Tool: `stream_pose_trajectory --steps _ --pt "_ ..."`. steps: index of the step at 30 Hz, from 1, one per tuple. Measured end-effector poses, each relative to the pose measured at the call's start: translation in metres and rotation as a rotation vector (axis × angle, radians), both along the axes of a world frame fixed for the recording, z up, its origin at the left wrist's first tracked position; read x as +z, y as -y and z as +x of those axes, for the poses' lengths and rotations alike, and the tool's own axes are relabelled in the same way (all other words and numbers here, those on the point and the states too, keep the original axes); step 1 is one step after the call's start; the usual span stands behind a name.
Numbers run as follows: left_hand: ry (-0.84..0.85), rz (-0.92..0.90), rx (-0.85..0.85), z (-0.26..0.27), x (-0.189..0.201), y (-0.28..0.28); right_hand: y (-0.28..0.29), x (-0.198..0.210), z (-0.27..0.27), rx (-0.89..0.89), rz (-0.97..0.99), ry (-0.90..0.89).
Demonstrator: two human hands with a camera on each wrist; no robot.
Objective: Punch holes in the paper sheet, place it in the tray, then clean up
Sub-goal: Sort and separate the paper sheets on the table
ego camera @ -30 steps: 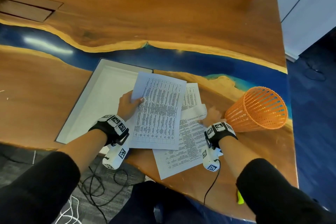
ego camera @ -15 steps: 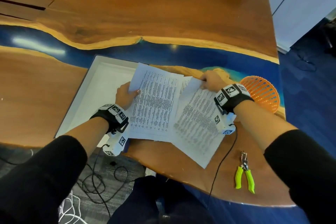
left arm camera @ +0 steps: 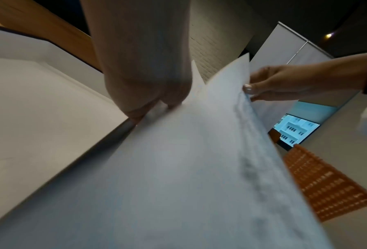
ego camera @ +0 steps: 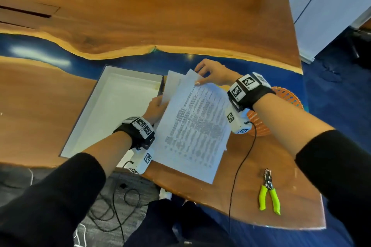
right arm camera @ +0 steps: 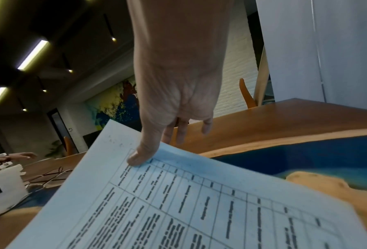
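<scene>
Printed paper sheets (ego camera: 196, 126) are held stacked above the table's near edge, just right of the white tray (ego camera: 112, 106). My left hand (ego camera: 155, 107) grips their left edge, fingers under and thumb on top (left arm camera: 148, 107). My right hand (ego camera: 210, 74) pinches the far top corner of the upper sheet (right arm camera: 188, 202), thumb pressed on the print (right arm camera: 139, 156). A blank-looking sheet (ego camera: 172, 84) sticks out behind. The hole punch with green handles (ego camera: 269, 192) lies on the wood at the near right, untouched.
An orange mesh basket (ego camera: 289, 96) lies on its side under my right wrist, at the table's right side. A cable (ego camera: 241, 162) hangs from the right wrist camera across the wood. The table edge runs close in front of me; floor cables lie below.
My right hand lifted the second sheet from the table and swung it left over the sheet in my left hand. The sheets now overlap, raised off the wood. The head view shifted.
</scene>
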State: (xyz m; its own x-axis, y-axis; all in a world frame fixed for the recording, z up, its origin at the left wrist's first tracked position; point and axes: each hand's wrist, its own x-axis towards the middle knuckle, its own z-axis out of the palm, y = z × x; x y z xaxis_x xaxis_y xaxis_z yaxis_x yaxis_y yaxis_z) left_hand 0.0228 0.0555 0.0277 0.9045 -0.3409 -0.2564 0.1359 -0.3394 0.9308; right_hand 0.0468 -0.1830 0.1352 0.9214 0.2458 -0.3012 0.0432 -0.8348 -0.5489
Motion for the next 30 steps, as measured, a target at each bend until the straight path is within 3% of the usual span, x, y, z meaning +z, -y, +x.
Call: stream_pose_trajectory --steps 7,11,15,22,25,28,30 --pt "-0.142 -0.069 -0.094 -0.01 0.013 0.027 -0.006 -0.017 0.001 -0.101 0.063 0.033" --pt "-0.296 -0.292 -0.065 -0.014 0.019 0.034 -0.004 -0.02 -0.004 -0.143 0.097 0.102" --pt "-0.097 -0.22 -0.048 -0.014 0.014 0.033 -0.004 -0.032 -0.006 -0.23 0.174 0.142" --pt "-0.049 -0.23 0.07 0.0 0.002 0.01 0.037 -0.029 -0.022 -0.344 0.164 0.101" --pt "-0.035 -0.248 0.111 0.009 0.001 0.002 0.052 -0.039 -0.035 -0.512 0.321 0.119" --pt "-0.026 -0.279 0.156 0.015 0.002 0.002 0.048 -0.048 -0.052 -0.721 0.662 0.029" --pt "-0.028 -0.302 0.192 0.019 0.004 0.005 0.042 -0.054 -0.062 -0.754 0.797 -0.038"
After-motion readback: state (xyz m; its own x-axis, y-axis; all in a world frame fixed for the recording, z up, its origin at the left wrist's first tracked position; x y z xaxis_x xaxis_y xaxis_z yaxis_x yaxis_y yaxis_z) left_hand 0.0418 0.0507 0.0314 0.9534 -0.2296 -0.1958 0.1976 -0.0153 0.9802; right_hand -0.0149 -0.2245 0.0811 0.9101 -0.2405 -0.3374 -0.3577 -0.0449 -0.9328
